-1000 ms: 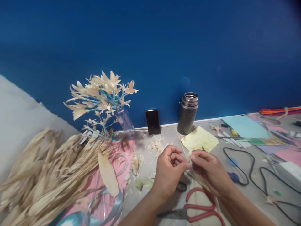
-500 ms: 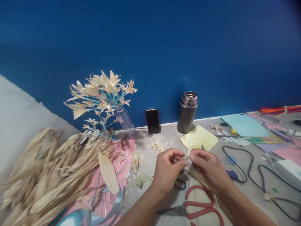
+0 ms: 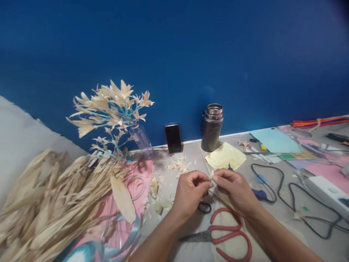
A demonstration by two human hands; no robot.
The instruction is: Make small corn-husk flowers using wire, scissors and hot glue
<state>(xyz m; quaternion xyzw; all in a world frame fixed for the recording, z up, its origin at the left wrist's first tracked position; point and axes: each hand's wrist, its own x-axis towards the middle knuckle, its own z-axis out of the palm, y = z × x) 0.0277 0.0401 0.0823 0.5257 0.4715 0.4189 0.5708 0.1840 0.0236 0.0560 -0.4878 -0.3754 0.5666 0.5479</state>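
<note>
My left hand (image 3: 189, 193) and my right hand (image 3: 236, 192) meet above the table, fingertips closed in a pinch. Between them is a small pale corn-husk flower (image 3: 211, 176), mostly covered by the fingers. Red-handled scissors (image 3: 227, 233) lie just below my wrists, and a smaller black-handled pair (image 3: 205, 207) is partly hidden under my left hand. Beyond the fingers rests a yellow paper sheet (image 3: 226, 155). Husk scraps (image 3: 178, 164) are scattered to the left of it.
A pile of dried corn husks (image 3: 40, 203) fills the left side. Husk flowers (image 3: 114, 105) stand in a clear bottle (image 3: 141, 138). A phone (image 3: 173, 139) and an open steel flask (image 3: 212, 127) stand by the blue wall. Black cable (image 3: 280, 185) and a white power strip (image 3: 327, 191) lie right.
The whole scene has shifted slightly left as the head view turned a little to the right. Both hands keep their pinch on the small flower, with only slight finger movement.
</note>
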